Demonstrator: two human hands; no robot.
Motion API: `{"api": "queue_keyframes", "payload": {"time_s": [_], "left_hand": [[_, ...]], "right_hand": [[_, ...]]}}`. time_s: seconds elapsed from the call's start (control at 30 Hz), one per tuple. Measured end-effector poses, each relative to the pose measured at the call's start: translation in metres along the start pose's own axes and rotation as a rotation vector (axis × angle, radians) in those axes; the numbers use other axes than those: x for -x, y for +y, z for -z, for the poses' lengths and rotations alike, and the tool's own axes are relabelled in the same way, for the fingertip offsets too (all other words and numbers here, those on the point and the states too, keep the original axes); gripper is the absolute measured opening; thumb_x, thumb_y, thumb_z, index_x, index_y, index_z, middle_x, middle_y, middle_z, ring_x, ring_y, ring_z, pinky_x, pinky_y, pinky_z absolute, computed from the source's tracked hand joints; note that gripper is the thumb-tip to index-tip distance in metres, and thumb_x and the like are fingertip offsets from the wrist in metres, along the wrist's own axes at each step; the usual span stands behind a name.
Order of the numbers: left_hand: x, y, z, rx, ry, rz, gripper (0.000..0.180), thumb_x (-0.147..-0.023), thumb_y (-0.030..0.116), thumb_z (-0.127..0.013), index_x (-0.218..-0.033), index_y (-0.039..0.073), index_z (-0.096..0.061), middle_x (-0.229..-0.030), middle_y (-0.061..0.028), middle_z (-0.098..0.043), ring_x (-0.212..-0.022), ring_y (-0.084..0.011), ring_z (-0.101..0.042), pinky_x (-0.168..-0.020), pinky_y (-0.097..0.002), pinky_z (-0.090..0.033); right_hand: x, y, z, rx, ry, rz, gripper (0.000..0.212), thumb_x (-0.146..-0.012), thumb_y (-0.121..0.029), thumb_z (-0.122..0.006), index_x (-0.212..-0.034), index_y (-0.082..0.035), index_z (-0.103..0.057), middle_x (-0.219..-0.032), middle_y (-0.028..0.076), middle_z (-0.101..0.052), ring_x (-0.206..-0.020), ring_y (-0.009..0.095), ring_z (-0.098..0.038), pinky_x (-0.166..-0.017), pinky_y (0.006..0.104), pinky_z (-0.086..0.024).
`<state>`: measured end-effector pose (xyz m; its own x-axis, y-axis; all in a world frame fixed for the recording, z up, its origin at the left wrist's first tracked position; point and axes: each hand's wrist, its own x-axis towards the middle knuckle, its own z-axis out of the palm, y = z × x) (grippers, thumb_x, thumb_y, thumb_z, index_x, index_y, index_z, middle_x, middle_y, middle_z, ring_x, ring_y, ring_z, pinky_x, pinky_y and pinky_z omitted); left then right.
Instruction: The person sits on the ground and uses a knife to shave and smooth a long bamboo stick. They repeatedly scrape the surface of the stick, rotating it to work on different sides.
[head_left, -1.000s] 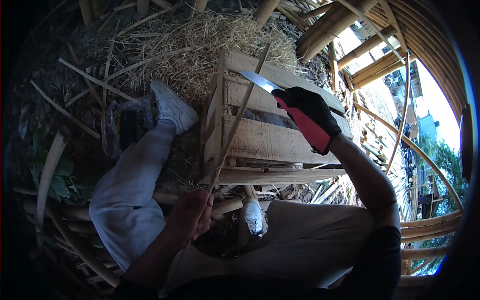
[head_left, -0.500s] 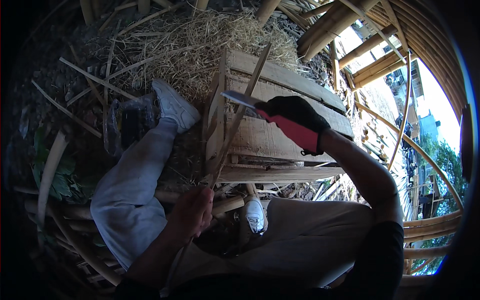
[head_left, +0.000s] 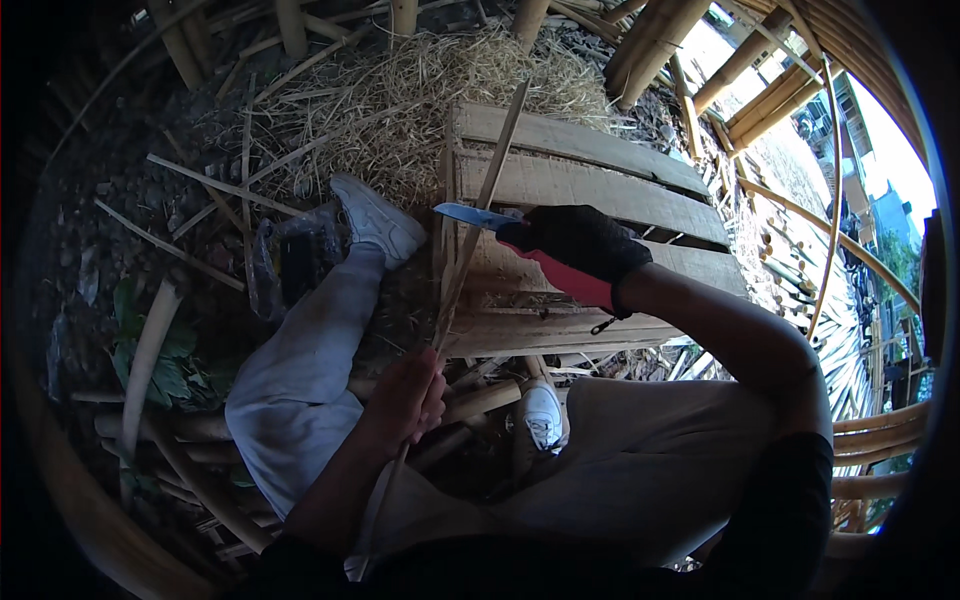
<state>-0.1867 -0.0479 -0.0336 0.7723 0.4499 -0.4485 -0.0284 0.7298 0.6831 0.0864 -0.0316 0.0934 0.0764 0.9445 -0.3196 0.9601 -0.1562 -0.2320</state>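
"How are the fingers set?"

"The bare left hand (head_left: 408,398) is closed around a long strip (head_left: 500,145), which runs out ahead of those fingers and trails behind them toward the body. The gloved right hand (head_left: 582,250) is curled around a knife (head_left: 470,214) that crosses the strip ahead of the left fingers."

"What worries you?"

"A slip. If the knife skids down the strip, it could reach the left fingers, which have no glove, or the left leg (head_left: 300,380) beside them. A slack left grip could cause that by letting the strip twist. Too steep an edge might dig in and split it. Whether it is biting now, I can't tell."

"And the surface?"

"A slatted wooden crate (head_left: 640,205), ahead of the left fingers and below the gloved ones. Whether the strip rests on it, I can't tell."

"The room?"

"Straw (head_left: 400,110) lies heaped beyond the gloved fingers, a white shoe (head_left: 375,220) to their left, and thick bamboo poles (head_left: 660,45) farther out."
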Motion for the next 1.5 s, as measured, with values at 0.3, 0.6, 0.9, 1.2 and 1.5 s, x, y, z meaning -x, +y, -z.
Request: {"api": "queue_keyframes", "payload": {"time_s": [0.3,0.6,0.9,1.2,1.5], "left_hand": [[0.01,0.0,-0.02,-0.09,0.046,-0.012,0.043,-0.104,0.055,-0.044,-0.093,0.013,-0.046,-0.051,0.0042,-0.037,-0.033,-0.0075,-0.032,-0.039,-0.0248,-0.028],[0.068,0.028,-0.079,-0.307,0.172,-0.188,0.042,-0.104,0.051,-0.046,-0.098,0.01,-0.049,-0.053,0.0039,-0.036,-0.034,-0.007,-0.031,-0.037,-0.024,-0.025],[0.028,0.025,-0.099,-0.657,0.529,-0.317,0.044,-0.106,0.047,-0.044,-0.086,0.009,-0.05,-0.063,-0.0019,-0.054,-0.045,-0.0085,-0.049,-0.036,-0.0232,-0.026],[-0.041,0.012,-0.092,-1.418,0.821,-0.648,0.045,-0.104,0.035,-0.049,-0.089,-0.005,-0.062,-0.076,-0.0251,-0.067,-0.073,-0.0402,-0.068,-0.066,-0.0481,-0.051],[-0.083,0.031,-0.111,-1.695,1.044,-0.795,0.049,-0.1,0.038,-0.056,-0.079,-0.006,-0.065,-0.071,-0.0276,-0.066,-0.073,-0.0462,-0.067,-0.067,-0.0534,-0.052]], "right_hand": [[0.036,-0.003,-0.001,-0.084,0.096,-0.07,0.047,-0.101,-0.051,-0.045,-0.104,-0.013,-0.073,-0.101,0.017,-0.072,-0.095,0.034,-0.069,-0.082,0.0453,-0.052],[0.094,0.011,0.035,-0.248,0.334,0.136,0.049,-0.099,-0.054,-0.046,-0.106,-0.014,-0.074,-0.104,0.015,-0.072,-0.1,0.034,-0.069,-0.087,0.0456,-0.053],[0.095,0.073,0.016,-0.176,0.526,0.149,0.041,-0.098,-0.05,-0.051,-0.098,-0.016,-0.074,-0.093,0.014,-0.072,-0.088,0.034,-0.07,-0.075,0.0462,-0.054],[0.13,0.168,-0.084,-0.006,0.941,-0.006,0.038,-0.094,-0.044,-0.061,-0.074,-0.013,-0.068,-0.068,0.01,-0.067,-0.064,0.03,-0.068,-0.056,0.0437,-0.051],[0.107,0.199,-0.088,0.07,1.037,-0.004,0.042,-0.091,-0.05,-0.063,-0.069,-0.014,-0.063,-0.064,0.01,-0.064,-0.06,0.029,-0.067,-0.052,0.044,-0.049]]}}
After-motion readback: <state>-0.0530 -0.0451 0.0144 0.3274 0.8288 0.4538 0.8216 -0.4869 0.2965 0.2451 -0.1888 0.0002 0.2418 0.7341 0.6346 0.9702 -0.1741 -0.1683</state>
